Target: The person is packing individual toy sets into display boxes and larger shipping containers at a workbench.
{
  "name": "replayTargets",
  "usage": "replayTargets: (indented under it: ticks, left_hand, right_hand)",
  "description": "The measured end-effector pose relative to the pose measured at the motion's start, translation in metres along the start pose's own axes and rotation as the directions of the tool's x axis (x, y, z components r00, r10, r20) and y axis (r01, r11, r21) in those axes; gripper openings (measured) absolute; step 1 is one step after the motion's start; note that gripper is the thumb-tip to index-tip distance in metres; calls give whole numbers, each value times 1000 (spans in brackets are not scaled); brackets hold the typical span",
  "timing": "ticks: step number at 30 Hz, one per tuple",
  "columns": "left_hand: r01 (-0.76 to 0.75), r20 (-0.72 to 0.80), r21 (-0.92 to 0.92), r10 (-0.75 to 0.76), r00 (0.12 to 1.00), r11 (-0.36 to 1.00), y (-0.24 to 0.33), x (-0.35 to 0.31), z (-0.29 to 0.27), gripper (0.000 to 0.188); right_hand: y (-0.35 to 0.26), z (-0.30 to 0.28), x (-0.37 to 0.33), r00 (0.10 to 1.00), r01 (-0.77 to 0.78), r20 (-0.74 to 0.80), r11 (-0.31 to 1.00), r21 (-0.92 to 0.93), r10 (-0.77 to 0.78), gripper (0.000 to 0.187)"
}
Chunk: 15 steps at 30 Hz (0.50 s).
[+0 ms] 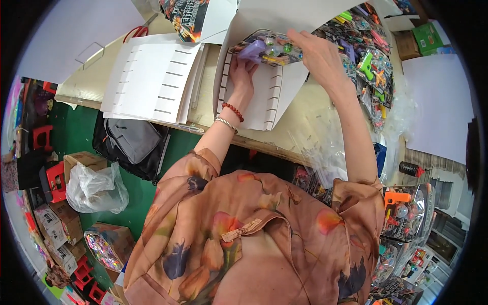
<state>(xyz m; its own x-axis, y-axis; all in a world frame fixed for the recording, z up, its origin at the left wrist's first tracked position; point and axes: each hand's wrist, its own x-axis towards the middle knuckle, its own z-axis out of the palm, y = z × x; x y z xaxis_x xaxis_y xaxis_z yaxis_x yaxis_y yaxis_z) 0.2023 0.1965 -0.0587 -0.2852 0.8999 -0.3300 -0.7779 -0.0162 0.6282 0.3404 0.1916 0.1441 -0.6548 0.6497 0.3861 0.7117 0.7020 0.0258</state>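
Note:
An open white cardboard box (221, 86) with slotted inner strips stands at the table's front edge. At its far end a clear-fronted toy pack (269, 46) is tilted, showing a purple toy gun and balls with green in them. My right hand (325, 58) has its fingers closed on the right edge of this toy pack. Inside the box, my left hand (242, 76) reaches up to the pack's lower left, its visible fingers apart and stretched out. Its fingertips are partly hidden by the pack.
Slotted white card sheets (152, 81) are stacked left of the box, with red-handled scissors (138, 32) behind them. Many similar toy packs (373, 71) are heaped at right. A grey-black backpack (133, 140) and a white plastic bag (96, 188) sit below the table at left.

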Motion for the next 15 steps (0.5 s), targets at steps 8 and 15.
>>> replayTargets:
  ticks: [8, 15]
  left_hand:
    - [65, -173, -148, -91, 981, 987, -10, 12, 7, 11]
    - [-69, -204, -16, 64, 977, 997, -16, 10, 0, 6]
  right_hand:
    - [-18, 11, 25, 995, -48, 83, 999, -26, 50, 31]
    - [-22, 20, 49, 996, -9, 90, 998, -70, 15, 29]
